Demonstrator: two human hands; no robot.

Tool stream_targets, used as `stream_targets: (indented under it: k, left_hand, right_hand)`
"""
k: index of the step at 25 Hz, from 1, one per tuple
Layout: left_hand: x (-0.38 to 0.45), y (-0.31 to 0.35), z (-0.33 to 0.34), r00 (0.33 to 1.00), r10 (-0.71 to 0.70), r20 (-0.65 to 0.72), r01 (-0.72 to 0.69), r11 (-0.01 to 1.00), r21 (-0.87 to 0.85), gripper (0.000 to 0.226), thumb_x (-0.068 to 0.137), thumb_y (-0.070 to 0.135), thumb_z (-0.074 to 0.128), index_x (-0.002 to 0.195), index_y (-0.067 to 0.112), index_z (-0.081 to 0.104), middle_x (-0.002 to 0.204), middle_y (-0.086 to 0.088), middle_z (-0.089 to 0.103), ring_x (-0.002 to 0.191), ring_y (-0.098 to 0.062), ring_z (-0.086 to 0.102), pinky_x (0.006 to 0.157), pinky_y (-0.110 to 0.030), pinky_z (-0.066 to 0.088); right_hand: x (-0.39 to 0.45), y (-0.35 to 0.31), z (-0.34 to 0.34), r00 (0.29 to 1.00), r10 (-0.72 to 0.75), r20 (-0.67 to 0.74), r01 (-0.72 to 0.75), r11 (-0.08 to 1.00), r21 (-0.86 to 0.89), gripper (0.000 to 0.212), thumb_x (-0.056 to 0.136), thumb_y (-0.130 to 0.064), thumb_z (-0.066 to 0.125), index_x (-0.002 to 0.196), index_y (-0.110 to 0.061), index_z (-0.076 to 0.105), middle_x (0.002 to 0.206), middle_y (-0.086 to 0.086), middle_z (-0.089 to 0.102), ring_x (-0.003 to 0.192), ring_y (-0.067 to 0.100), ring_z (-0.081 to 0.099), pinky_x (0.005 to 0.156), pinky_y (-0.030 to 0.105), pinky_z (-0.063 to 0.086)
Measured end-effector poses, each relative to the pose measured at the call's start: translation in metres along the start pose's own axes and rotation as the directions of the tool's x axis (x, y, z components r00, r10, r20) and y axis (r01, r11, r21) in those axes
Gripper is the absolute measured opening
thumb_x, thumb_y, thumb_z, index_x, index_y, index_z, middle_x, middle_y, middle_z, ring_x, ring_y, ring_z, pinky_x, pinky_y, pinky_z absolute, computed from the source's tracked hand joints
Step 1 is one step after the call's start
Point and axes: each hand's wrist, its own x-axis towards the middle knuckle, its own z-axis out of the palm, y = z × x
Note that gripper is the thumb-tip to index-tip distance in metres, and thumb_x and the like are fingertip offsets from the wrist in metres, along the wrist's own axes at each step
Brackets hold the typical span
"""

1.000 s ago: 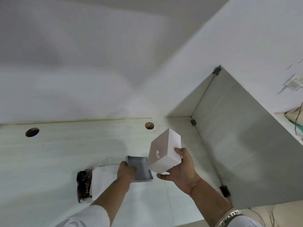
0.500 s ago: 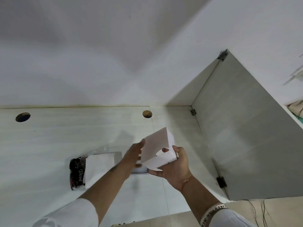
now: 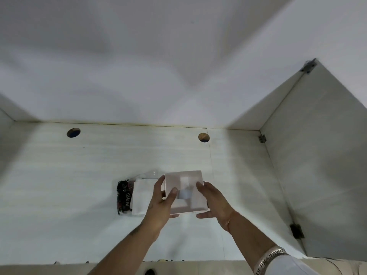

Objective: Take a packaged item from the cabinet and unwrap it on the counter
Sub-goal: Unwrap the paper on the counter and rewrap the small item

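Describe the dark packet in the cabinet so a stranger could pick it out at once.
Look at the pale cabinet shelf. Left of the white box held in both hands lies a white folded cloth. The dark packet lies against the cloth's left edge, the only black thing there.

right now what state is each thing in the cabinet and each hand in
white box: lifted, held between both hands
left hand: gripping the box's left side, thumb across its front
right hand: gripping the box's right side
cabinet door: swung open on the right
dark Dove packet: lying on the shelf, untouched
white folded item: lying on the shelf beside the packet
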Motion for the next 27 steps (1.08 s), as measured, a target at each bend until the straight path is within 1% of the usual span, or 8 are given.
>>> stream_targets:
  k: [3,5,10,13,15,18,23,27]
  left_hand:
    - [-0.007,-0.004,-0.030,0.991,0.034,-0.129,-0.039,0.999,-0.037,0.056,0.099,0.045,0.057,0.150,0.049,0.035,0.129,0.012,0.061,0.105,-0.001,0.064,0.081,-0.042,0.064]
    - [-0.006,-0.003,-0.057,0.971,0.096,-0.221,-0.105,0.994,-0.030,0.052,0.098,0.046,0.056,0.148,0.047,0.040,0.129,0.024,0.056,0.112,-0.002,0.063,0.077,-0.042,0.064]
    - [0.002,0.020,-0.110,0.942,0.128,-0.310,-0.150,0.987,-0.050,0.055,0.094,0.056,0.057,0.146,0.057,0.038,0.131,0.005,0.063,0.120,-0.017,0.064,0.089,-0.044,0.061]
    - [0.005,0.026,-0.131,0.937,0.147,-0.318,-0.173,0.983,-0.053,0.063,0.083,0.065,0.060,0.143,0.061,0.040,0.133,0.006,0.062,0.120,-0.017,0.065,0.096,-0.051,0.059]
    - [0.005,0.026,-0.139,0.941,0.153,-0.303,-0.183,0.980,-0.073,0.066,0.081,0.064,0.060,0.144,0.059,0.041,0.133,0.005,0.062,0.120,-0.016,0.066,0.096,-0.051,0.059]
    - [0.005,0.026,-0.145,0.938,0.147,-0.314,-0.190,0.975,-0.113,0.068,0.081,0.062,0.061,0.146,0.056,0.043,0.127,0.005,0.065,0.115,-0.011,0.067,0.097,-0.050,0.059]
    - [0.009,0.027,-0.149,0.938,0.124,-0.325,-0.172,0.977,-0.123,0.057,0.089,0.057,0.061,0.143,0.059,0.044,0.129,0.006,0.063,0.113,-0.007,0.066,0.096,-0.048,0.059]
    - [0.012,0.025,-0.151,0.934,0.134,-0.330,-0.180,0.977,-0.114,0.056,0.090,0.053,0.067,0.141,0.059,0.046,0.128,0.001,0.064,0.111,-0.005,0.067,0.095,-0.047,0.060]
  right_hand:
    - [0.025,0.011,0.025,0.993,0.106,-0.051,-0.108,0.993,-0.036,0.045,0.101,-0.054,0.051,0.121,-0.018,0.069,0.117,0.009,0.075,0.101,0.027,0.072,0.087,0.047,0.062]
    - [0.050,0.020,0.048,0.987,-0.025,-0.156,-0.027,0.946,-0.322,0.037,0.095,-0.035,0.063,0.125,-0.013,0.065,0.116,0.008,0.072,0.099,0.024,0.067,0.096,0.048,0.059]
    - [0.098,-0.007,0.120,0.938,-0.318,0.139,0.301,0.544,-0.784,0.057,0.075,-0.037,0.078,0.129,-0.022,0.064,0.124,0.003,0.066,0.118,0.023,0.063,0.097,0.034,0.053]
    - [0.121,-0.034,0.153,0.944,-0.107,0.313,0.330,0.367,-0.870,0.085,0.072,-0.032,0.089,0.147,-0.024,0.052,0.141,0.005,0.058,0.129,0.027,0.059,0.100,0.039,0.055]
    - [0.132,-0.038,0.164,0.957,0.052,0.286,0.263,0.263,-0.928,0.084,0.075,-0.032,0.089,0.149,-0.022,0.049,0.142,0.004,0.058,0.127,0.027,0.062,0.093,0.037,0.056]
    - [0.148,-0.028,0.173,0.982,0.076,0.172,0.168,0.059,-0.984,0.079,0.076,-0.041,0.084,0.145,-0.023,0.051,0.137,0.002,0.060,0.126,0.026,0.061,0.105,0.042,0.047]
    - [0.157,-0.024,0.172,0.994,0.018,0.105,0.103,0.102,-0.989,0.058,0.080,-0.042,0.074,0.133,-0.027,0.056,0.129,0.000,0.065,0.126,0.026,0.060,0.109,0.048,0.039]
    - [0.159,-0.020,0.159,0.986,0.072,0.151,0.137,0.169,-0.976,0.096,0.033,-0.067,0.086,0.120,-0.032,0.066,0.118,0.000,0.068,0.110,0.026,0.066,0.093,0.043,0.058]
